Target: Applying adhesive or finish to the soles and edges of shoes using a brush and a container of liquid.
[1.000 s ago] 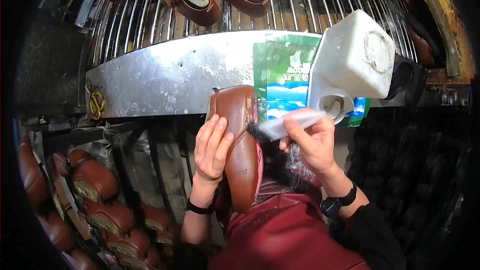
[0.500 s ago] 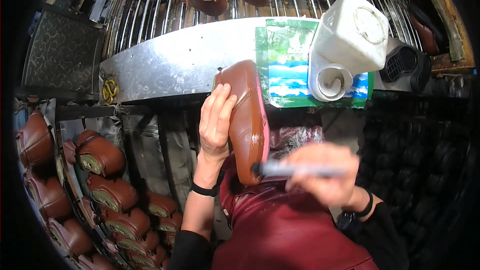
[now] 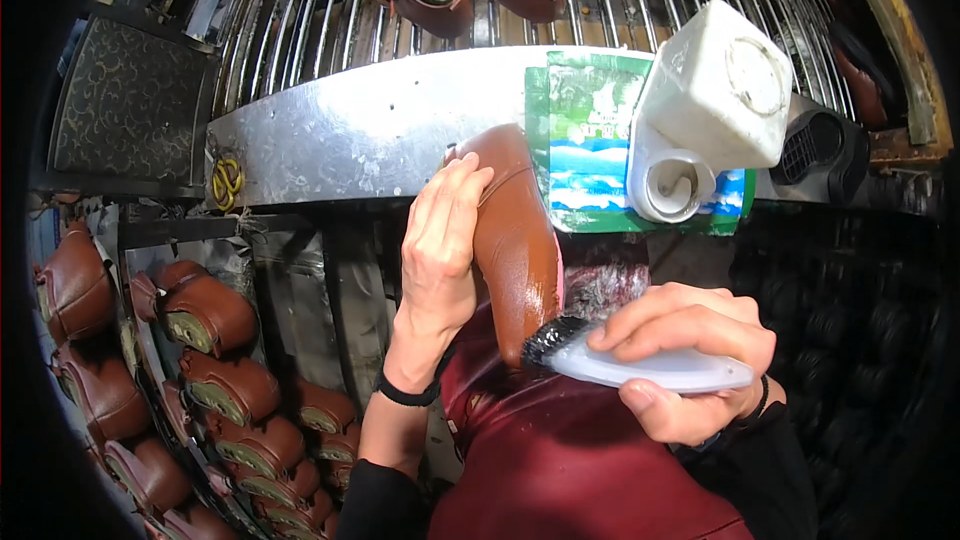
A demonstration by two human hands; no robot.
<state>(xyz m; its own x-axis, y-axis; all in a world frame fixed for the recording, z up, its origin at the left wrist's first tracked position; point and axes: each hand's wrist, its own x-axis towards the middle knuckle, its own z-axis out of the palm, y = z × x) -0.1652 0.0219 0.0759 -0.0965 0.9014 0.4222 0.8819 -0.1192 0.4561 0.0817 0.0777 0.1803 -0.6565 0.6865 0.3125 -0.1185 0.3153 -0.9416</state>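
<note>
Left hand holds the brown shoe from its left side, above the apron; right hand grips a pale brush, bristles at the shoe's near end. Step judged: edge brushing. Next stroke would call for steady support. Beyond: tabletop, white container at right.

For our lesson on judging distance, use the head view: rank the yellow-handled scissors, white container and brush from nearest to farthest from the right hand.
1. Brush: held in the right hand.
2. White container: ahead of the hand, over the metal bench.
3. Yellow-handled scissors: far left, at the bench's left end.
</note>
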